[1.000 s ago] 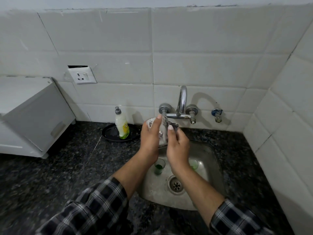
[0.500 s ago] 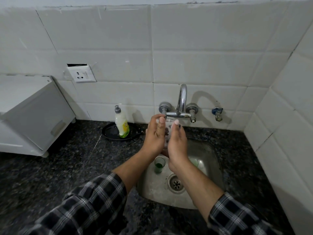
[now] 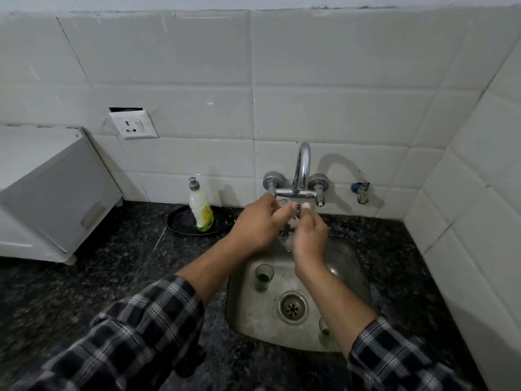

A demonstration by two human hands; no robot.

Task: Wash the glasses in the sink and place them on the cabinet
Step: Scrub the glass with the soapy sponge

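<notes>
Both my hands meet under the chrome tap (image 3: pixel 301 176), above the back of the steel sink (image 3: pixel 253 314). My left hand (image 3: pixel 258 224) and my right hand (image 3: pixel 308 235) close around a clear glass (image 3: pixel 287 232) that is mostly hidden between them, with a dark patch showing on it. A small green-tinted glass (image 3: pixel 263 276) stands upright in the sink left of the drain (image 3: pixel 293 306). Another green-tinted glass (image 3: pixel 325 335) stands at the sink's front right, partly behind my right forearm.
A dish soap bottle (image 3: pixel 200 206) stands on a black plate (image 3: pixel 180 224) on the dark granite counter (image 3: pixel 84 277). A white cabinet (image 3: pixel 50 193) sits at the left. Tiled walls close the back and right; a small valve (image 3: pixel 359 190) sticks out beside the tap.
My hands have sunk a little and turned the glass, so it is now more covered by my fingers. The view has shifted, and a second green glass shows at the sink's front right.
</notes>
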